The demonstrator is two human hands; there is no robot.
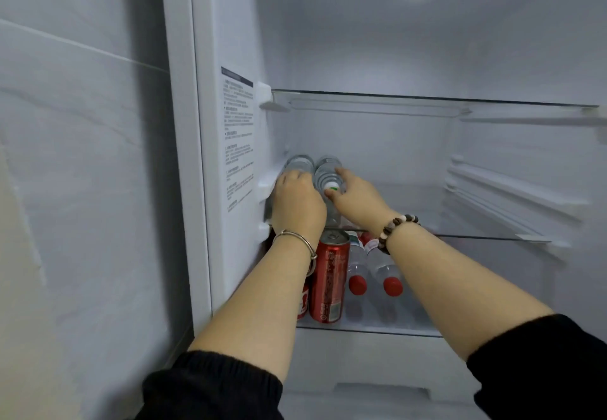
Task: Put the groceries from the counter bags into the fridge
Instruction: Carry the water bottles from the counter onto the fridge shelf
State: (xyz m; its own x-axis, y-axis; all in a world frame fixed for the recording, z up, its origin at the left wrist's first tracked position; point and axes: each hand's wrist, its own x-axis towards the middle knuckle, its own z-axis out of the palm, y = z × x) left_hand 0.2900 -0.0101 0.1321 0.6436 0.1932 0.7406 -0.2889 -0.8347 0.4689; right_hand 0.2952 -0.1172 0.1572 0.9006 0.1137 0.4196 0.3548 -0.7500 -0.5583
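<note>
I look into an open fridge. Two clear water bottles lie on their sides at the left of the middle glass shelf. My left hand covers the cap end of the left bottle, fingers curled over it. My right hand rests on the right bottle, fingers around its white and green cap. On the shelf below stand red cans, and two clear bottles with red caps lie beside them.
The top glass shelf is bare. A white fridge wall with a printed label stands close on the left. Door rails line the right wall. A drawer front sits at the bottom.
</note>
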